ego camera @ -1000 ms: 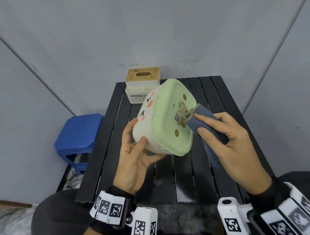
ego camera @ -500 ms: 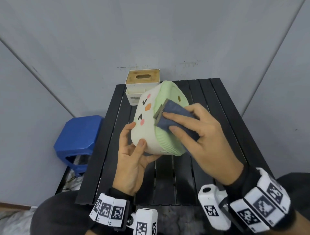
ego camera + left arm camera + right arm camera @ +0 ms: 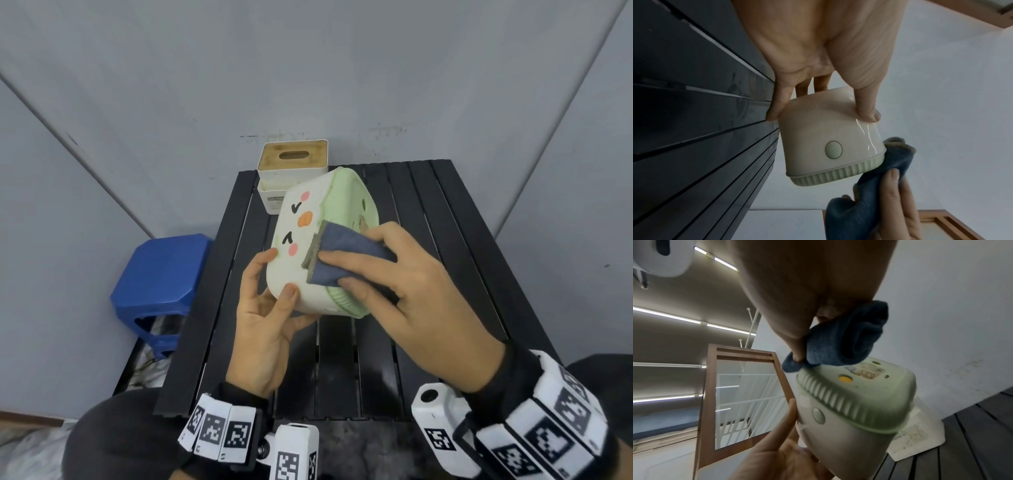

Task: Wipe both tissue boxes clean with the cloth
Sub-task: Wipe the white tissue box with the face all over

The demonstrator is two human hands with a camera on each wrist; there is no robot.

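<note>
A blue plastic stool (image 3: 161, 281) stands on the floor at the left, just beside a black slatted table (image 3: 445, 274) that is pushed into a corner of plain grey walls (image 3: 308, 68). At the table's far edge, against the wall, sits a white tissue box with a wooden lid (image 3: 293, 162).

Over the middle of the table the left hand (image 3: 263, 329) holds a second tissue box (image 3: 298, 260) off the surface, tilted on its side. This one is cream with a drawn face and a ribbed green base. The thumb is curled onto one side and the fingers onto the other, grasping the box near its closed end.

To the right, the right hand (image 3: 411, 294) presses a folded blue cloth (image 3: 342, 253) against the box where the cream body meets the green rim. Its fingers lie over the cloth and the thumb pinches the bundle from beneath, as the right wrist view shows (image 3: 842, 340).

The wrist views take in more of the room: long ceiling light strips (image 3: 668, 316), a brown wooden frame (image 3: 709, 402) and a white railing (image 3: 748, 402).
</note>
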